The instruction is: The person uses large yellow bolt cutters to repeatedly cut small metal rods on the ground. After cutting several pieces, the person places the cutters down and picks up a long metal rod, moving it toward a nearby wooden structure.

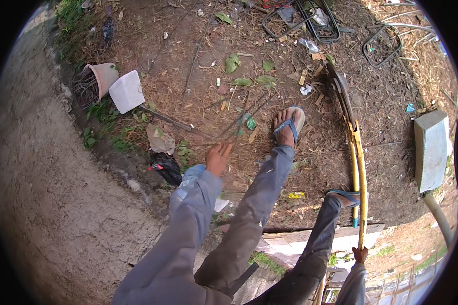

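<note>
My left hand (217,159) reaches out low over the littered ground, fingers stretched forward. Thin dark twigs (245,113) lie just beyond its fingertips, and I see nothing plainly held in it. My right hand (360,254) is closed round the end of one yellow handle of a post hole digger (362,183). The tool's second yellow handle runs alongside and has a blue-green end. Its long brown metal blades (340,91) point away from me. A clear plastic bottle (188,180) shows beside my left forearm, partly covered by the sleeve.
A rough concrete wall (71,203) borders the left. Beside it are a tipped bucket (102,79) with wire, a white block (126,92) and a black bag (166,168). Black metal frames (315,23) lie far off. A concrete block (431,150) stands at right. My sandalled feet straddle litter.
</note>
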Motion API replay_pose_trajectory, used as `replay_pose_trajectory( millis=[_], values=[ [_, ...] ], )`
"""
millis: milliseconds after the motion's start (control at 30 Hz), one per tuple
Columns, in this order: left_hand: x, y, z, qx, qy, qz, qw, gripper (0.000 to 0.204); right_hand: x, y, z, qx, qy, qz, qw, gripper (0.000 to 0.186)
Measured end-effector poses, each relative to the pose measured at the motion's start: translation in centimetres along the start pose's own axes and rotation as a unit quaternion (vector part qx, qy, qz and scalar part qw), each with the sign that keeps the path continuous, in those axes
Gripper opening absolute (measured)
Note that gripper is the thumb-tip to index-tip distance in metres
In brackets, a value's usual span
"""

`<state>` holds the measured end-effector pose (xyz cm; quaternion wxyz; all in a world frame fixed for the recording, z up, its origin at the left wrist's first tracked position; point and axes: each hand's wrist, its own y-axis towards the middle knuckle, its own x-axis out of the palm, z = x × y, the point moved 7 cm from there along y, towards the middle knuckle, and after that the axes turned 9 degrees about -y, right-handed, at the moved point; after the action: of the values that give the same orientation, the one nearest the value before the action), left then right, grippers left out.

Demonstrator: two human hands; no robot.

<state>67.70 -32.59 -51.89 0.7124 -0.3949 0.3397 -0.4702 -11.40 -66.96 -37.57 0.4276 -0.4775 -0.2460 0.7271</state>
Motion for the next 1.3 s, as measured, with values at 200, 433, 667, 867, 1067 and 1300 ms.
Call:
replay_pose_trajectory(
  millis=[200,433,667,867,1067,1300],
  values=[
    [7.1,0.3,-3.1,-0.023,-0.144,0.004,0.989,0.031,0.0,-0.1,0.0,0.027,-0.027,-0.086,0.996,0.039],
    [15.6,8.5,6.1,0.327,0.551,0.003,0.768,0.035,-1.1,-0.7,0.6,0.032,0.007,-0.042,0.999,0.033],
    [25.5,15.5,17.4,0.457,0.653,0.014,0.604,0.034,-0.9,-1.3,0.7,0.082,0.002,-0.083,0.993,0.048],
    [28.0,18.5,19.0,0.414,0.683,0.018,0.601,0.034,-1.9,-1.9,0.3,0.086,-0.086,-0.038,0.992,0.052],
    [29.8,18.5,18.7,0.442,0.779,-0.048,0.441,0.024,-0.2,-0.8,3.4,0.097,-0.092,-0.038,0.99,0.061],
    [29.9,11.7,15.3,0.324,0.749,-0.156,0.557,0.028,2.1,0.3,5.9,0.043,-0.061,-0.004,0.997,0.049]
  ],
)
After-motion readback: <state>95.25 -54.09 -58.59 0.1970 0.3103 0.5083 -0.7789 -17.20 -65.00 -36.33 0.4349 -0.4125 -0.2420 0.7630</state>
